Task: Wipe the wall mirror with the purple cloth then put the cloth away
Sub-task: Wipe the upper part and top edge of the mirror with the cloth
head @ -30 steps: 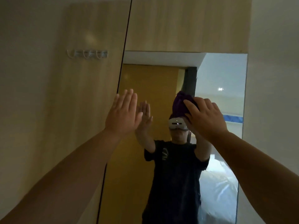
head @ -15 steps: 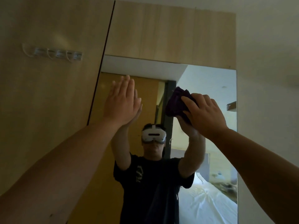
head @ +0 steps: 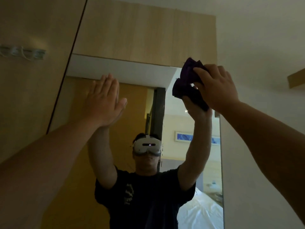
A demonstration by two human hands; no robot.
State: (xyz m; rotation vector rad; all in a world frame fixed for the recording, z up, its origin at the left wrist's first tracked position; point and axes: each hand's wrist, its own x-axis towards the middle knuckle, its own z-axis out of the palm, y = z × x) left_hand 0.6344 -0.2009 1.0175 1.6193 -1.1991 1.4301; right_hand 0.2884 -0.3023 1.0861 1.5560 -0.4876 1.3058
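Observation:
The wall mirror [head: 181,129] is a tall pane set in a wooden panel, and it reflects a person raising both arms. My right hand [head: 216,90] grips the bunched purple cloth [head: 189,71] and presses it on the glass at the mirror's top right corner. The cloth's reflection shows dark just below it. My left hand [head: 104,103] is flat with fingers together, its palm against the upper left part of the glass, holding nothing.
A wooden wardrobe door [head: 33,96] stands left of the mirror, with a row of metal hooks [head: 23,52] at its upper left. A white wall [head: 264,146] runs along the mirror's right edge. A wooden ledge [head: 297,78] juts out at the far right.
My right hand has carried the cloth up and to the right, from the mirror's middle to its top right corner. My left hand stays flat on the glass. My view has tilted upward.

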